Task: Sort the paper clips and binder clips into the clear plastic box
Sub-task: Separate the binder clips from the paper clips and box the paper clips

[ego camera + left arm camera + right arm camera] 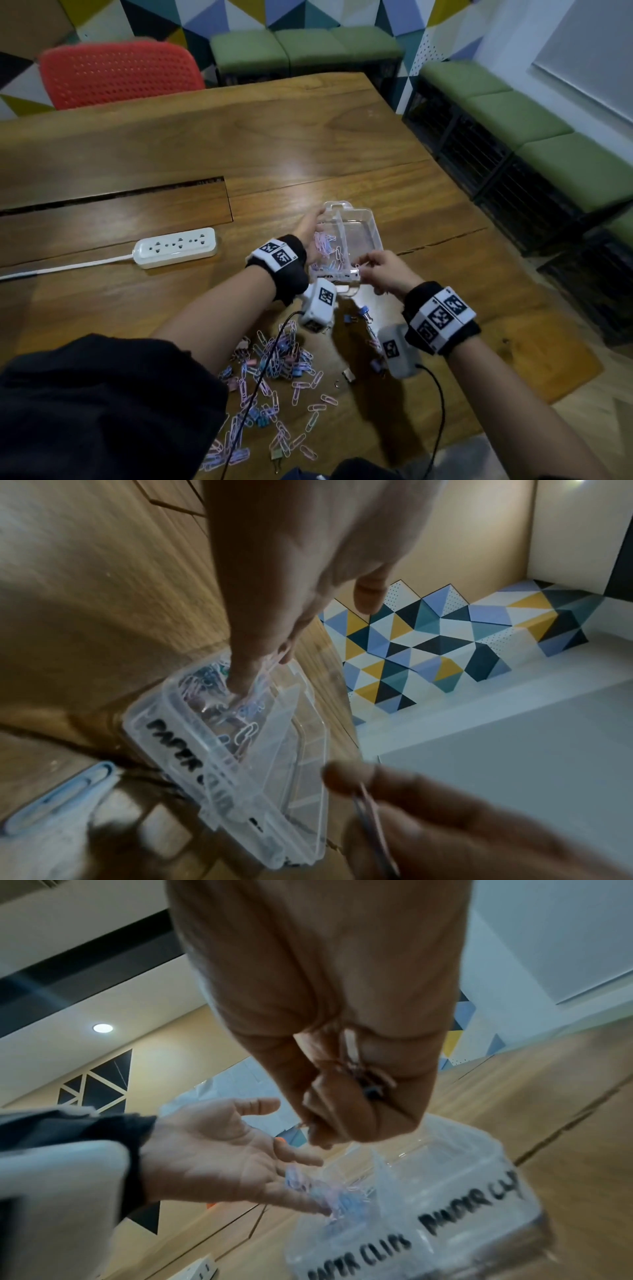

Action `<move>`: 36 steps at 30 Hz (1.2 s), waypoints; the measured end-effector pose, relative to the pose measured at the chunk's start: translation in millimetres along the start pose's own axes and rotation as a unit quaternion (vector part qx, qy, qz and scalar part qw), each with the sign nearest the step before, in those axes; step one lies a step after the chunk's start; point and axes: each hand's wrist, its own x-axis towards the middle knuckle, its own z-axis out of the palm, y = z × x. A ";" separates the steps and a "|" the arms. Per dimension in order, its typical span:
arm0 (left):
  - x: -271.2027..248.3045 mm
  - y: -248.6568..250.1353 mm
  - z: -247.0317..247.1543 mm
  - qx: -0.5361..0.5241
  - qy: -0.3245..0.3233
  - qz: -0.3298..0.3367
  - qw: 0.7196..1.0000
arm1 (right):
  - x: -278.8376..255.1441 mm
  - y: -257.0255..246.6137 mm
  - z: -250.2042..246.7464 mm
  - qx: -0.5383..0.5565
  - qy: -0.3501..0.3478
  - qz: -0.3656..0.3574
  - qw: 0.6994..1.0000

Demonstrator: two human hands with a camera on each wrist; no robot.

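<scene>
Two hands work at the clear plastic box (356, 236) on the wooden table (308, 137). The left hand (310, 228) reaches into the box's left compartment with fingers straight and palm open, its fingertips (240, 685) down among the pastel paper clips (327, 246) already lying there. The right hand (385, 272) is bunched at the box's near edge, its fingers pinching a small clip (351, 1047) (which kind of clip is hard to tell). The near wall is hand-lettered "PAPER CLIPS" on the left and a smeared second label on the right; the right compartment looks bare. Nearer the person, a loose pile of paper clips (270, 370) lies scattered with a few binder clips (364, 311) among them. A white power strip (176, 246) sits well to the left.
</scene>
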 end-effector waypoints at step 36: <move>-31.5 -101.9 -47.4 0.776 0.034 0.160 0.609 | -42.2 96.5 49.2 -0.261 0.098 -0.027 0.960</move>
